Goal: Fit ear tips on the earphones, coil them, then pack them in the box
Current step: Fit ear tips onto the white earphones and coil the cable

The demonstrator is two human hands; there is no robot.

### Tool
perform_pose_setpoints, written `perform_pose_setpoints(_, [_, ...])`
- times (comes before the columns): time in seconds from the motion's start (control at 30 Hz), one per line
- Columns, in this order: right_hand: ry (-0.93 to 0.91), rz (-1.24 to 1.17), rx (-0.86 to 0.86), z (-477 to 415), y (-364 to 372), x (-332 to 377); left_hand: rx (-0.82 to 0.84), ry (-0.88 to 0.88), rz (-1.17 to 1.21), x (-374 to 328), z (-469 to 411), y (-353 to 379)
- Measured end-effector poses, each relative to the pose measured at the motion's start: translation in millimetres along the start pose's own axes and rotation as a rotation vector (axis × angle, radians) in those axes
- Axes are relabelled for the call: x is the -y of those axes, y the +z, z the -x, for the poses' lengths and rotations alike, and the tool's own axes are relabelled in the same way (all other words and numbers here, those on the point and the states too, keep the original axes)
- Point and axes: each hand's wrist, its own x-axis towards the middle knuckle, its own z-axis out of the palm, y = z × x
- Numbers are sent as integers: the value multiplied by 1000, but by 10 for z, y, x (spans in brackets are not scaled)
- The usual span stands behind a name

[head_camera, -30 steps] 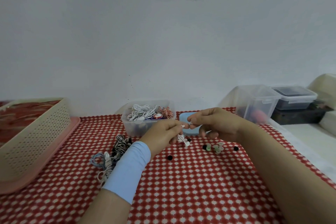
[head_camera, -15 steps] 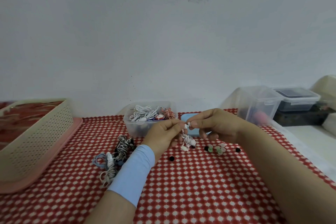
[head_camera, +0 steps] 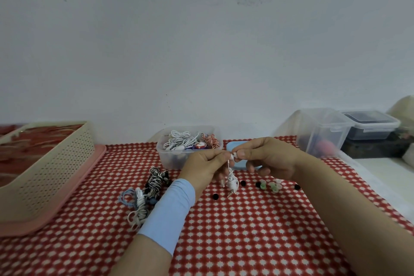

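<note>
My left hand and my right hand meet above the red patterned cloth, both pinching the top of a white earphone whose bundled cable hangs down between them. Loose ear tips, black, green and pale, lie scattered on the cloth just below my right hand. A clear box behind my left hand holds several coiled earphones. More earphone bundles, striped, blue and white, lie left of my left forearm.
A cream perforated basket on a pink tray stands at the left. A blue lid lies behind my hands. Clear lidded containers sit at the back right, beside a white surface. The wall is close behind.
Both hands have risen a little from the cloth, lifting the white earphone so its bundled cable now dangles between them. The view has shifted slightly.
</note>
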Motion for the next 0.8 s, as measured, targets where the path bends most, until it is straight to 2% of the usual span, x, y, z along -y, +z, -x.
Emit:
perform_pose_setpoints(0.2, [4,19,6,29,7,31,80,12,69,-37,24,-19])
perform_pose_setpoints(0.6, [19,7,24,29,34,4,63,17,23,-14,32,-12])
perform_pose_setpoints(0.8, [-9,-66,89,39,46,-7,94,17,109,-44,47,24])
